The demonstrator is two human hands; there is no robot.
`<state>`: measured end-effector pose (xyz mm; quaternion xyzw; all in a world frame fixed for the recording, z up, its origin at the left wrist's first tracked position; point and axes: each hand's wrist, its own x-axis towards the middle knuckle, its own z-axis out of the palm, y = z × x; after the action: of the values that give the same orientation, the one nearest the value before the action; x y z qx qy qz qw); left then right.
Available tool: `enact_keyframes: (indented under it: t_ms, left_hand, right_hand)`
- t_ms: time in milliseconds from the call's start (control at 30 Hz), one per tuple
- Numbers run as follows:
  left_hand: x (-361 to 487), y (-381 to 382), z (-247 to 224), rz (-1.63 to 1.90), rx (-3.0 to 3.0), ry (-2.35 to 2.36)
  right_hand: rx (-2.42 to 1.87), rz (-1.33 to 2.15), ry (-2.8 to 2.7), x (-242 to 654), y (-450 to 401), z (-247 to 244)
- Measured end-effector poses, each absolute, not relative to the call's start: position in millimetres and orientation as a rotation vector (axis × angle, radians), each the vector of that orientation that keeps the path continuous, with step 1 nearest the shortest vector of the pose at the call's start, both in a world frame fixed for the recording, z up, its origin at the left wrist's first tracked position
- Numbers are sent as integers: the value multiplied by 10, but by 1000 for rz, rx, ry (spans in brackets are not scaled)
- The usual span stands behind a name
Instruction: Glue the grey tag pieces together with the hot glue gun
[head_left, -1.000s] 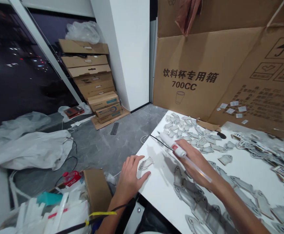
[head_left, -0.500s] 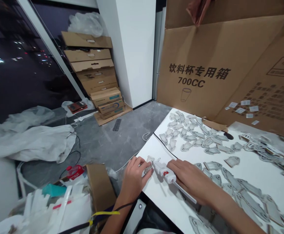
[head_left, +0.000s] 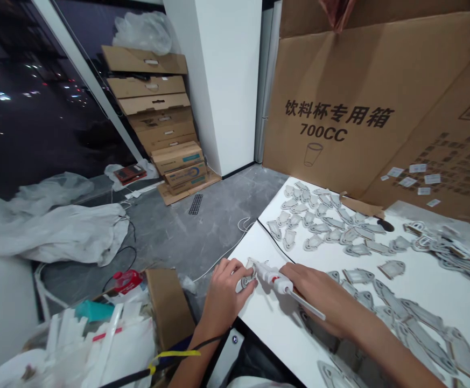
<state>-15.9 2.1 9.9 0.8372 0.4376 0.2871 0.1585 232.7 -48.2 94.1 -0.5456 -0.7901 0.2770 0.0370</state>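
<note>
A white hot glue gun [head_left: 280, 282] with a glue stick [head_left: 308, 305] out of its back is gripped by my right hand [head_left: 305, 283]. Its nozzle points left, at a small flat grey-white piece [head_left: 248, 280] pinched between the thumb and fingers of my left hand [head_left: 227, 285]. Whether the nozzle touches the piece I cannot tell. Both hands are over the near left edge of the white table [head_left: 265, 320]. Many similar flat pieces [head_left: 319, 228] lie spread across the table, some partly hidden under my right forearm.
A large cardboard sheet [head_left: 331, 81] stands behind the table. A dark cord [head_left: 275, 241] crosses the tabletop. At lower left, a carton [head_left: 170, 302] holds white scraps, a teal cup [head_left: 93, 311] and a red-wrapped bottle [head_left: 125, 283]. Stacked boxes [head_left: 180, 161] stand by the pillar.
The view has shifted slightly. My left hand still pinches the small piece, and the glue gun's nozzle stays close to it with little visible movement.
</note>
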Motion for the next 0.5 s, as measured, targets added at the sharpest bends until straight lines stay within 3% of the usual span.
enact_keyframes:
  t_ms: [500]
  left_hand:
    - [-155,19,191,746,2348,1258]
  right_hand:
    - [-1648,816,-2390,2333,-481,939]
